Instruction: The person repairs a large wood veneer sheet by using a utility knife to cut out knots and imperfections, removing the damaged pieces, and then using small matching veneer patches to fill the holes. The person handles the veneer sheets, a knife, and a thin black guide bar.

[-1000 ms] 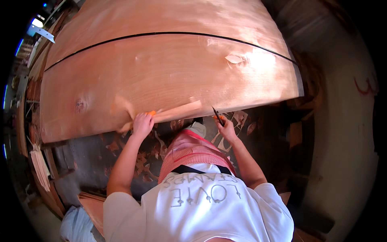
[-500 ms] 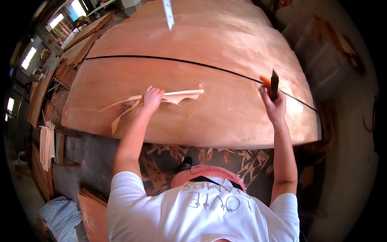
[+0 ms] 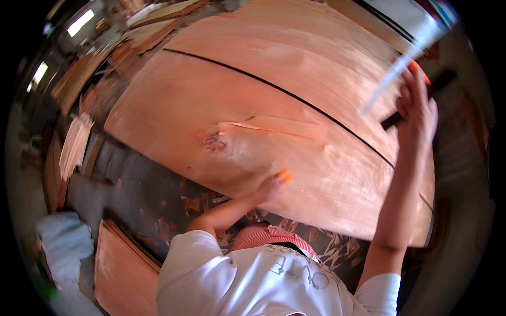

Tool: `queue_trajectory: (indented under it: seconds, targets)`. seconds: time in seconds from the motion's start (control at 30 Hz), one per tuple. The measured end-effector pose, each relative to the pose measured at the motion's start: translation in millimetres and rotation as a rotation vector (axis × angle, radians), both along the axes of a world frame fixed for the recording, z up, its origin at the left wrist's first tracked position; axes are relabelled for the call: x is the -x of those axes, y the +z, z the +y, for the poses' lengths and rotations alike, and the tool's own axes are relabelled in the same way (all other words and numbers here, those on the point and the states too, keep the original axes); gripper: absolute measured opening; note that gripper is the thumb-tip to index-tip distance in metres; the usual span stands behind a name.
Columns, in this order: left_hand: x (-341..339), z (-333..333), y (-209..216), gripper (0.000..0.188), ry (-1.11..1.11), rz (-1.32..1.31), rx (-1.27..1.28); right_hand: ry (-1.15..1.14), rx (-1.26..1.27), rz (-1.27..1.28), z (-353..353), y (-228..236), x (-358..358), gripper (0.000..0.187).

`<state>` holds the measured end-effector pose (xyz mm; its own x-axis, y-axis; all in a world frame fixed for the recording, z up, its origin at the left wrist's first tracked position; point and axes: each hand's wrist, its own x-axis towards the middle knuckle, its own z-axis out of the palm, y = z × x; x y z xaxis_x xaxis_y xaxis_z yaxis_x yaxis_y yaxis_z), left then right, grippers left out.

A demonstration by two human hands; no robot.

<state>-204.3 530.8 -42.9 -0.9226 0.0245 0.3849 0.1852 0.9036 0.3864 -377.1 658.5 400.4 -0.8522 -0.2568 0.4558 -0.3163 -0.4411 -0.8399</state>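
Note:
A large stack of thin reddish wood veneer (image 3: 237,100) spreads out before me, with a rough knot patch (image 3: 215,143) on its top sheet. Beyond that patch lies a loose veneer strip (image 3: 287,128). My left hand (image 3: 270,189), orange covers on its fingertips, is low over the near part of the sheet; motion smears its fingers. Raised at the far right, my right hand (image 3: 415,113) grips a dark flat tool (image 3: 391,121) that sticks out on both sides. Orange covers show on its fingers too.
A thin black line (image 3: 274,88) crosses the veneer. Close to my right hand hangs a blurred pale strip (image 3: 403,66). Veneer scraps (image 3: 337,250) litter the floor at the near edge. To the left stand stacked sheets (image 3: 124,271), a grey-blue cloth bundle (image 3: 66,242) and pale slats (image 3: 75,146).
My left hand has let go of the torn veneer strip and come nearer my body. My right hand has risen to the right with the dark tool. The whole view has turned.

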Motion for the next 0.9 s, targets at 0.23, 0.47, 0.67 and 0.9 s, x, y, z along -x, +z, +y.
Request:
queue_trajectory:
  seconds: [0.23, 0.47, 0.67, 0.9]
  targets:
    - [-45, 38, 6, 0.060, -0.023, -0.145, -0.279, 0.226, 0.051, 0.098, 24, 9, -2, 0.042]
    - [-21, 39, 26, 0.058, 0.036, -0.157, -0.371, 0.116, 0.065, 0.092, 32, 10, 6, 0.036]
    - [-17, 37, 6, 0.050, 0.051, -0.175, -0.336, 0.178, -0.163, 0.057, 58, 0, 37, 0.032]
    - [-12, 37, 15, 0.042, -0.028, -0.109, -0.330, -0.009, -0.021, -0.113, 80, -9, 96, 0.029]
